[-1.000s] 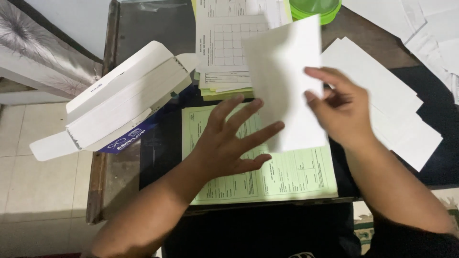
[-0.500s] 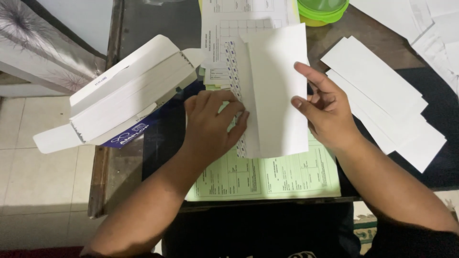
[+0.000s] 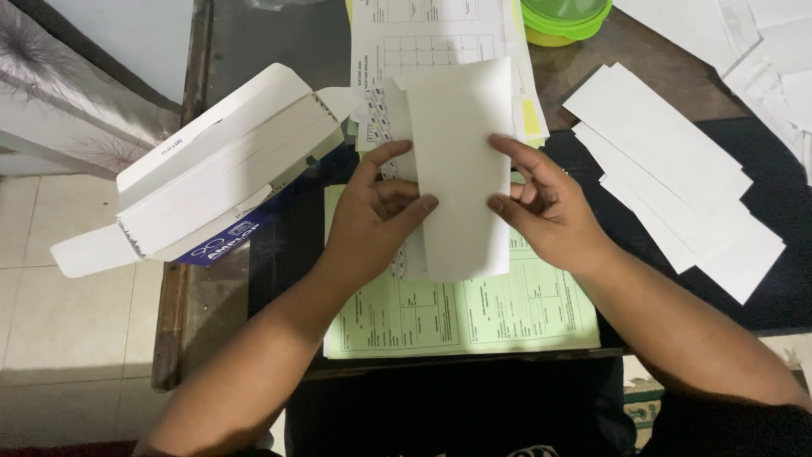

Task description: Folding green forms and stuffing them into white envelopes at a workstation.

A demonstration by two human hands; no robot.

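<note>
Both hands hold a white envelope [image 3: 463, 161] upright over the desk. My left hand [image 3: 376, 222] grips its left edge, thumb on the front, with a folded printed sheet [image 3: 381, 118] showing at that edge. My right hand [image 3: 541, 207] pinches the right edge with thumb and fingers. Below the envelope lies a pale green printed form [image 3: 474, 313]. A white printed form [image 3: 440, 30] lies beyond it.
An open white box of envelopes [image 3: 211, 169] juts over the desk's left edge. Several white envelopes [image 3: 677, 169] are spread at the right, with loose white papers [image 3: 761, 42] farther back. A green lidded bowl [image 3: 565, 17] stands at the top. Tiled floor [image 3: 68, 322] lies at the left.
The envelope has come closer to me and been squared up. My left hand shifted from lying flat on the papers to gripping the envelope's left edge; my right hand stays on the right edge.
</note>
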